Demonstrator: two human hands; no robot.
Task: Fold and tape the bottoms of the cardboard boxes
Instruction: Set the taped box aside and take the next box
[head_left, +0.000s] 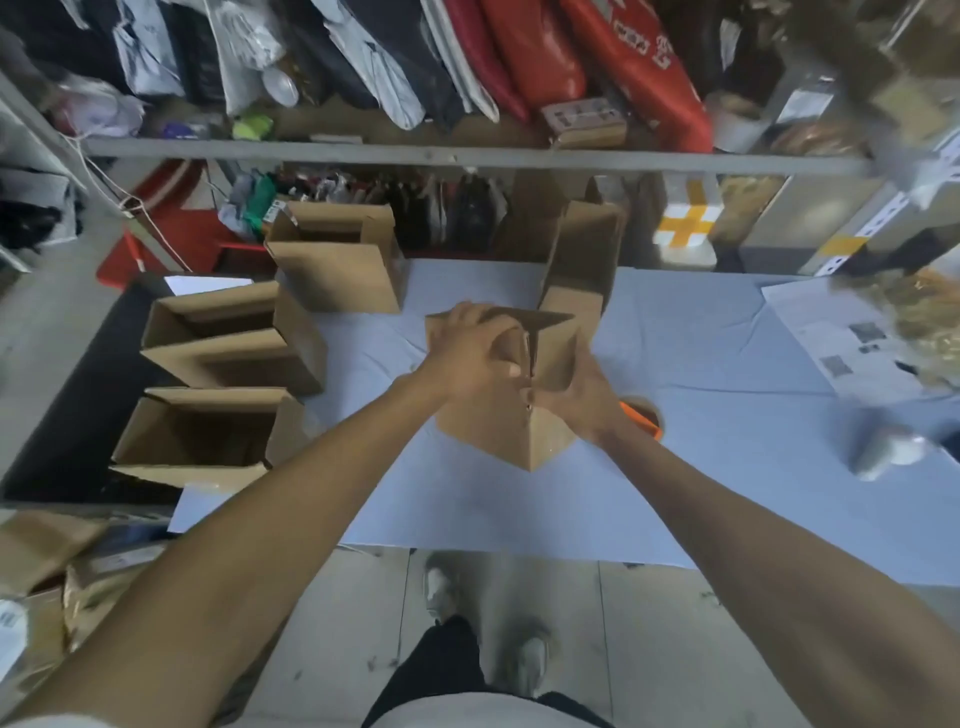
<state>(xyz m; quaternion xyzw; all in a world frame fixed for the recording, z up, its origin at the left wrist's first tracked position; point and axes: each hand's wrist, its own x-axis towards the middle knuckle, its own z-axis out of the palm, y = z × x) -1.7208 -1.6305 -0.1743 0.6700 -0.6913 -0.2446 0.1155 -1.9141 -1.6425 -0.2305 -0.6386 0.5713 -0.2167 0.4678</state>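
The cardboard box (524, 436) stands on the table (467, 499), at its centre, with one corner edge facing the person. The left hand (467, 358) lies on the left top flap, fingers curled over the flap's far edge and gripping it. The right hand (582, 400) presses the right flap with fingers straight and spread, palm flat on the card. A dark, narrow gap shows between the two flaps. An orange tape roll (644, 415) lies on the table just beside the right wrist, partly hidden. Four open boxes (208, 447) stand at the table's left and far side. Printed sheets (852, 338) lie at right.
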